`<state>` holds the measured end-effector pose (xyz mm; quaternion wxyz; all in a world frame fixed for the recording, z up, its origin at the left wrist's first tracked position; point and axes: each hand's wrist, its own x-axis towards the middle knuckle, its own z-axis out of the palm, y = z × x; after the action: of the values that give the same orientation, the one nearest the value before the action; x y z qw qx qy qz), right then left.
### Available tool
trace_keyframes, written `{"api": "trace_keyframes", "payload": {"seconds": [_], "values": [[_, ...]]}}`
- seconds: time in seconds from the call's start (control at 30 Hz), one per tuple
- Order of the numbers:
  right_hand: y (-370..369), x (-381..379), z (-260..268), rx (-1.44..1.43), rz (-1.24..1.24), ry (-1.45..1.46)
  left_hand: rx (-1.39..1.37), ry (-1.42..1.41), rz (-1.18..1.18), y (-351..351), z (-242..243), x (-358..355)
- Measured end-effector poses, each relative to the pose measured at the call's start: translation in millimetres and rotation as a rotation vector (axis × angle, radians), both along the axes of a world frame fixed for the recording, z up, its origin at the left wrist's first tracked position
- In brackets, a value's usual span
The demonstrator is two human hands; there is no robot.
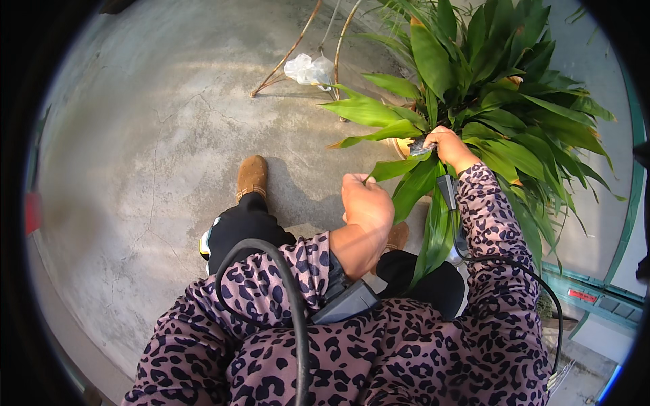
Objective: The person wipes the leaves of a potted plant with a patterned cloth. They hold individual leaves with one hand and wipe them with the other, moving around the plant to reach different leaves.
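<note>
A large broad-leaved potted plant (487,101) spreads its long green leaves in front of me and to the right. My left hand (368,203) pinches the tip of one leaf (393,168) between thumb and fingers. Close to the base of that leaf, my right hand (449,146) reaches in among the foliage and grips a crumpled, shiny greyish piece (420,147), which looks like plastic film. Its fingertips are partly hidden. Under the leaves, only a strip of the yellowish pot (402,147) shows.
A rusty metal stand (284,58) with a white plastic bag (309,70) on it stands ahead on the cracked concrete floor (177,127). Black cables (302,345) run from devices at both wrists. A green-framed structure (599,292) lies at the right.
</note>
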<state>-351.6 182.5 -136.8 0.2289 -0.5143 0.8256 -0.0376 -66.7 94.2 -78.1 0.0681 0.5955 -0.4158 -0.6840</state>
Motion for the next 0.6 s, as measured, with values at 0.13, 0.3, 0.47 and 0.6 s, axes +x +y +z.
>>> {"api": "trace_keyframes", "payload": {"seconds": [0.13,0.3,0.47,0.6], "values": [[6.7,1.7,2.4,0.120,-0.233,0.374,0.015,-0.003,-0.021,0.5,5.7,4.0],[12.9,-0.2,-13.3,-0.034,-0.387,0.244,0.015,-0.009,-0.034,-4.3,6.1,2.8],[15.7,-10.4,-13.2,-0.017,-0.166,0.094,0.002,-0.007,-0.026,-5.1,4.9,2.2],[18.3,-7.9,-13.6,0.040,-0.346,0.191,0.030,-0.005,-0.027,-5.0,5.3,4.2]]}}
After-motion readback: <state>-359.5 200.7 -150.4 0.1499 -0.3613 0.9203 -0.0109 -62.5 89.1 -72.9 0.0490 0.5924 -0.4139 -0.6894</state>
